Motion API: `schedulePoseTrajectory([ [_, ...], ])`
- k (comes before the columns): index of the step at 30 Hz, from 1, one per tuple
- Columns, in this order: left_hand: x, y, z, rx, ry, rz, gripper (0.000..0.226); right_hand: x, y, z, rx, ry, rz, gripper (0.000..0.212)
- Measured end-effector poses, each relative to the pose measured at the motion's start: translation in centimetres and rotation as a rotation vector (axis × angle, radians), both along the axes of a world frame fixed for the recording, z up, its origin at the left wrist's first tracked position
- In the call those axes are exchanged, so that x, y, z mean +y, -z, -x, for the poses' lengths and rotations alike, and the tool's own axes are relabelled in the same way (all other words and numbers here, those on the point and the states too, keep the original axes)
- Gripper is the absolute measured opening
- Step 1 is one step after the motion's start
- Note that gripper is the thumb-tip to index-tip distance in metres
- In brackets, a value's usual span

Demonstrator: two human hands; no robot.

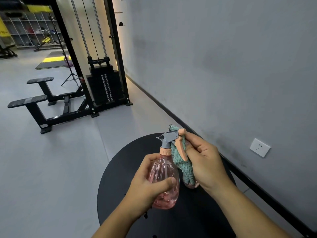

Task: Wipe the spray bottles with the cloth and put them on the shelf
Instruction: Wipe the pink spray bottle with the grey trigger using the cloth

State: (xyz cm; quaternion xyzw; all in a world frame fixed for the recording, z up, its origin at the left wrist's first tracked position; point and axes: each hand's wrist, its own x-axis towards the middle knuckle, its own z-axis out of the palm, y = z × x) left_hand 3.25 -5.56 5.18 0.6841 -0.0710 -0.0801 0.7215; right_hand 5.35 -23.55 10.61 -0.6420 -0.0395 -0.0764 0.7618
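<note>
Head view over a round black table (120,177) beside a grey wall (223,57), a black weight machine (103,86) behind. A pink spray bottle (163,177) is held above the table, long axis near upright, tilted slightly, grey nozzle pointing left and away. The left hand (147,184) grips its body, thumb across the front, fingers hidden behind. The right hand (204,160) pinches a teal cloth (182,162) against the trigger; its fingertips are hidden in the cloth, whose lower end hides something pinkish, hard to make out.
</note>
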Motion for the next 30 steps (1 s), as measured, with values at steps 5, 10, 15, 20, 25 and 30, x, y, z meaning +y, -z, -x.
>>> schedulePoseTrajectory([
  [5, 0.0, 0.0, 0.4, -0.009, 0.019, -0.007, 0.061, 0.2, 0.5, 0.2, 0.05, -0.156, 0.12, 0.028],
  [10, 0.3, -0.2, 0.1, -0.027, -0.003, -0.011, 0.059, -0.5, -0.1, -0.1, -0.021, -0.15, 0.061, 0.033],
  [15, 0.3, -0.1, -0.1, -0.009, -0.002, 0.033, 0.059, -0.6, 0.4, 0.2, -0.049, -0.19, 0.131, 0.031],
  [20, 0.4, -0.1, -0.4, 0.002, 0.003, 0.066, 0.062, -0.7, 0.0, 0.6, -0.097, -0.152, 0.168, 0.033],
  [25, 0.0, -0.1, -0.6, 0.021, 0.007, 0.073, 0.056, 0.2, 0.7, 1.6, -0.123, -0.157, 0.363, 0.044],
  [30, 0.3, -0.1, -0.9, 0.037, -0.018, 0.047, 0.061, 0.3, 0.9, 1.8, -0.216, -0.102, 0.461, 0.052],
])
